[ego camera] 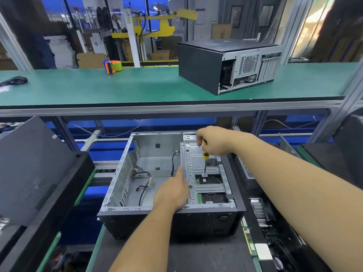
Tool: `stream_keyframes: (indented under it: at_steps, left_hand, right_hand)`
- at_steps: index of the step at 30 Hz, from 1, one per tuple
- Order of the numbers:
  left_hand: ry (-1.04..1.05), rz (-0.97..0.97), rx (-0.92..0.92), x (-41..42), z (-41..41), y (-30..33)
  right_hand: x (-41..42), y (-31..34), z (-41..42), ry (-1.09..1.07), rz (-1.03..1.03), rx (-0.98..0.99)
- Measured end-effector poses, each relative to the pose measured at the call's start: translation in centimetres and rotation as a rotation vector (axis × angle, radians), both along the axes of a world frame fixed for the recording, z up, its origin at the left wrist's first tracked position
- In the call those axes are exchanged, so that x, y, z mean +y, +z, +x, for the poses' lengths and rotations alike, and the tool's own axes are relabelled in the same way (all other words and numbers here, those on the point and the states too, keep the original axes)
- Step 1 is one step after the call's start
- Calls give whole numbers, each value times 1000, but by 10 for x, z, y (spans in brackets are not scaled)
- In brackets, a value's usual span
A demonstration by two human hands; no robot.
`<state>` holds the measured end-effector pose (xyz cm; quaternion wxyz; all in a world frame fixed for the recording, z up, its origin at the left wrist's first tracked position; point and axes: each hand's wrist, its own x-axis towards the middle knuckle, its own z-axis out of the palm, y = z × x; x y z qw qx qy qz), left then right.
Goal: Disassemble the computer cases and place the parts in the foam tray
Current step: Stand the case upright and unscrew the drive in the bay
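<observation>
Open computer case [157, 167], right hand [214, 141] gripping screwdriver [204, 154] (tip hidden), left hand [172, 191] flat.

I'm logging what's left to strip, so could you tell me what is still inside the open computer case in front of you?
Inside the open case I see loose black cables and a metal drive bracket, which the screwdriver is touching. Dark parts show through its cutouts, mostly covered.

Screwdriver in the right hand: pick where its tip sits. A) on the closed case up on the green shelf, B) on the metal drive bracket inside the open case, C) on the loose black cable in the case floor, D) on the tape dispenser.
B: the right hand holds the yellow screwdriver upright, its tip down on the metal drive bracket inside the open case.
</observation>
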<state>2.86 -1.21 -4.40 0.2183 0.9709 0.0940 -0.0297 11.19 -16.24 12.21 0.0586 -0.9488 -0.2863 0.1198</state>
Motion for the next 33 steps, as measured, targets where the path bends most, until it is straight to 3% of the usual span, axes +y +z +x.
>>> stream_keyframes:
  at_steps: [3,9,19,23,27,33]
  left_hand:
    - [0,-1,0,0,-1,1]
    - [-4,2,-1,0,-1,1]
    - [-7,14,-2,0,-1,2]
    - [-12,5,-2,-1,-1,3]
    - [-34,-5,-42,-2,-1,3]
    - [-13,2,-19,0,-1,3]
  right_hand:
    - [0,-1,1,-20,-13,42]
    - [3,-1,1,-101,-85,-106]
    - [-4,4,-1,-9,-28,29]
    - [-1,-2,-3,-123,-96,-59]
    - [2,-2,-3,-80,-156,-152]
    - [0,0,-1,17,8,-30]
